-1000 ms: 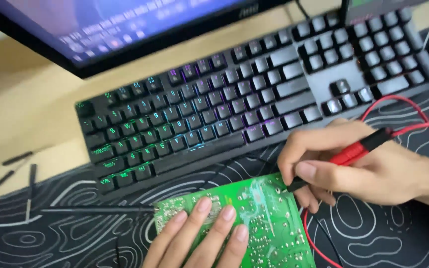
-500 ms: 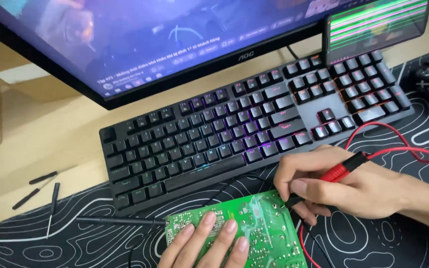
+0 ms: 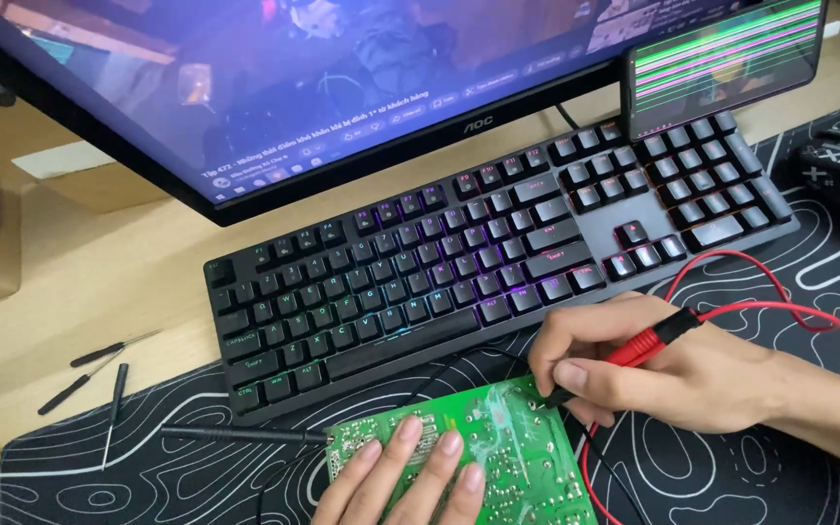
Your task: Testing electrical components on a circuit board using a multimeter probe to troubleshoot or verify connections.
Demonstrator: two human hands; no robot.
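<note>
1. Since the earlier frames my view has tilted up, so the monitor and the phone fill more of the top. My hands and the board keep their places at the near edge of the desk mat.
2. Fingers of my right hand are pinched narrow around the red probe, thumb and forefinger low on its shaft. The tip meets the far right corner of the green circuit board.
3. Fingers of my left hand lie flat and slightly spread on the board's solder side, pressing it to the mat. They grasp nothing.
4. A black probe lies on the mat with its tip at the board's left edge; no hand is on it.
5. Judging progress: the board is laid out and one probe is on a point, so I am mid-check; I see no meter.
6. My right wrist rests on the mat, forearm coming in from the right edge. The red lead loops behind it toward the keyboard.
7. Small screwdrivers lie near the mat's far left corner.
</note>
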